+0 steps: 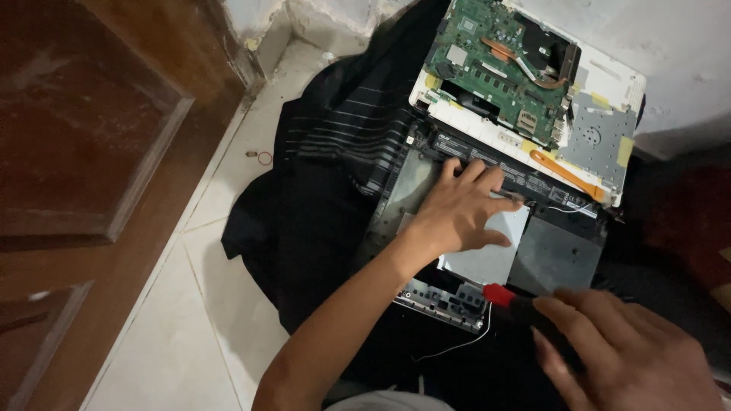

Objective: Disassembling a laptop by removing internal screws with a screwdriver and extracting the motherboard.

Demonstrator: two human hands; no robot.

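Observation:
An opened laptop lies on a dark cloth (312,205) on the floor. Its white base (609,80) carries a green circuit board (495,72) with copper heat pipes and a fan. My left hand (461,209) lies flat, fingers spread, on the black inner panel (556,255) and its long black battery bar (533,179), partly over a silver plate (487,262). My right hand (624,354), at the lower right, grips a screwdriver (518,304) with a red and black handle, held just above the panel's near edge.
An orange plastic pry tool (567,175) rests on the white base near a silver drive cover (601,137). A thin white wire (457,346) trails off the panel's near edge. A brown wooden door (84,152) stands at left, with white floor tiles (175,327) beside it.

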